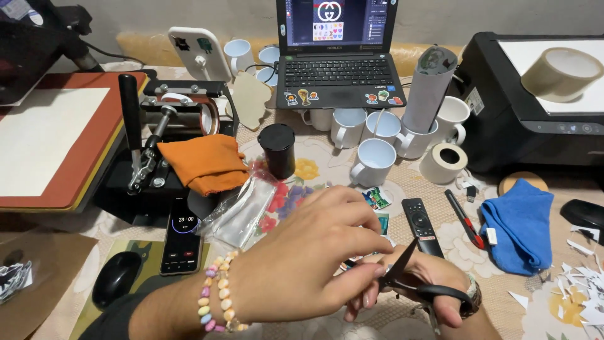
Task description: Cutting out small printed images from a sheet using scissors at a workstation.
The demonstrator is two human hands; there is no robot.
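Scissors point(412, 280), black-handled, sit clamped in the right hand point(434, 283) near the table's point(327, 167) front edge, blades angled up for cutting, while the left hand point(302, 258) curls loosely just beside them, hiding any paper it pinches, remote point(420, 223) and mugs point(371, 160) beyond.

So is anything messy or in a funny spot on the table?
Yes. White paper scraps lie scattered at the table's right edge. A roll of tape sits tilted on top of the printer, and a grey rolled sheet is stuck into a white mug. The right hand holds scissors.
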